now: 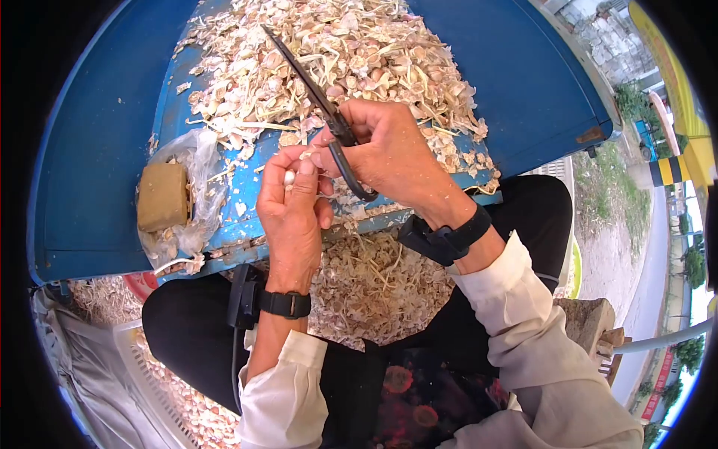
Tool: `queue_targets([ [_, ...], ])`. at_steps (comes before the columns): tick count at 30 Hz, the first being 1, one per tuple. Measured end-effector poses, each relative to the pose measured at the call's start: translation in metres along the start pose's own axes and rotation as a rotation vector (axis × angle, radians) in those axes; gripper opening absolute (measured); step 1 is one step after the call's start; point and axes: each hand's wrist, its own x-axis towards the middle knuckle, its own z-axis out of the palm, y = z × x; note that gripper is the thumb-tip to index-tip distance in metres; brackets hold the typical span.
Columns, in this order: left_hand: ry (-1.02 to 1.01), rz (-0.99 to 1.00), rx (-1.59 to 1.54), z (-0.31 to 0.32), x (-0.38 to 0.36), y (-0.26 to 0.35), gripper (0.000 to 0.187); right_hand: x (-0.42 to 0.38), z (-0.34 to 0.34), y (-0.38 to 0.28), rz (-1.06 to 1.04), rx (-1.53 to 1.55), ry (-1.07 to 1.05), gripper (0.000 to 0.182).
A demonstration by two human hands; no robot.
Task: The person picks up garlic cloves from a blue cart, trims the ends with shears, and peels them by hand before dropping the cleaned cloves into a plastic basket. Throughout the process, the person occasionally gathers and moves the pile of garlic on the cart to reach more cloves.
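My right hand (385, 153) is closed round dark scissors (307, 78), whose blades point up and left over the garlic. Close against it, my left hand (292, 194) holds small white garlic cloves (289, 178) between bent fingers and thumb. The fingertips of both hands meet at a small pale piece. A large heap of garlic cloves, skins and dry stems (359, 60) lies just beyond the hands on the blue table (516, 82).
A brown block (162, 197) rests on a clear plastic bag (203, 157) at the left. Garlic skins (366, 292) cover the ground between the knees. A crate (149, 382) with cloves stands lower left, and a wooden piece (585, 323) at the right.
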Motion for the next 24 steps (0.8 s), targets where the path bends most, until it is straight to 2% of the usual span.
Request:
queue_targets([
  [2, -0.017, 0.055, -0.031, -0.017, -0.004, 0.01, 0.018, -0.002, 0.02, -0.014, -0.124, -0.064, 0.082, 0.018],
  [4, -0.135, 0.12, -0.146, -0.043, -0.013, 0.021, 0.021, -0.007, 0.044, -0.032, -0.358, -0.06, 0.185, 0.021],
  [6, -0.016, 0.091, -0.299, -0.05, -0.03, 0.049, 0.026, -0.013, 0.069, -0.053, -0.362, -0.039, 0.128, 0.021],
  [8, 0.237, 0.185, -0.495, -0.048, -0.048, 0.068, 0.031, -0.02, 0.1, -0.068, -0.563, -0.013, 0.123, 0.021],
  [9, -0.224, 0.192, -0.513, -0.086, -0.054, 0.07, 0.033, -0.024, 0.115, -0.075, -0.582, -0.033, 0.076, 0.022],
  [10, 0.143, 0.16, -0.419, -0.079, -0.068, 0.083, 0.025, -0.028, 0.125, -0.083, -0.605, -0.053, 0.027, 0.023],
  [12, -0.146, 0.063, -0.75, -0.1, -0.082, 0.103, 0.03, -0.032, 0.125, -0.097, -0.609, -0.014, -0.067, 0.023],
  [13, -0.062, -0.036, -0.772, -0.113, -0.09, 0.124, 0.024, -0.032, 0.115, -0.102, -0.608, 0.089, -0.04, 0.023],
  [14, -0.445, -0.164, -1.006, -0.145, -0.088, 0.132, 0.019, -0.032, 0.102, -0.104, -0.601, 0.194, -0.015, 0.022],
  [16, -0.026, -0.048, -1.262, -0.113, -0.125, 0.172, 0.019, -0.023, 0.06, -0.088, -0.503, 0.073, 0.096, 0.015],
  [17, 0.032, 0.013, -1.266, -0.147, -0.137, 0.179, 0.02, -0.017, 0.03, -0.075, -0.424, -0.131, 0.108, 0.016],
  [18, 0.09, 0.071, -1.27, -0.197, -0.152, 0.187, 0.021, -0.006, 0.007, -0.044, -0.289, -0.079, 0.119, 0.019],
  [20, 0.198, 0.083, -1.006, -0.278, -0.182, 0.19, 0.023, 0.004, -0.04, -0.004, -0.092, -0.24, 0.213, 0.023],
  [21, 0.44, 0.141, -0.458, -0.325, -0.195, 0.182, 0.025, 0.005, -0.057, 0.014, 0.035, -0.299, 0.198, 0.024],
  [22, 0.651, 0.187, 0.103, -0.359, -0.209, 0.165, 0.028, 0.008, -0.064, 0.031, 0.036, -0.301, 0.201, 0.024],
  [23, 0.649, 0.186, 0.104, -0.37, -0.221, 0.149, 0.028, 0.01, -0.067, 0.051, 0.043, -0.374, 0.195, 0.022],
  [24, 0.821, 0.127, 0.448, -0.378, -0.231, 0.135, 0.032, 0.014, -0.068, 0.061, 0.047, -0.445, 0.187, 0.021],
])
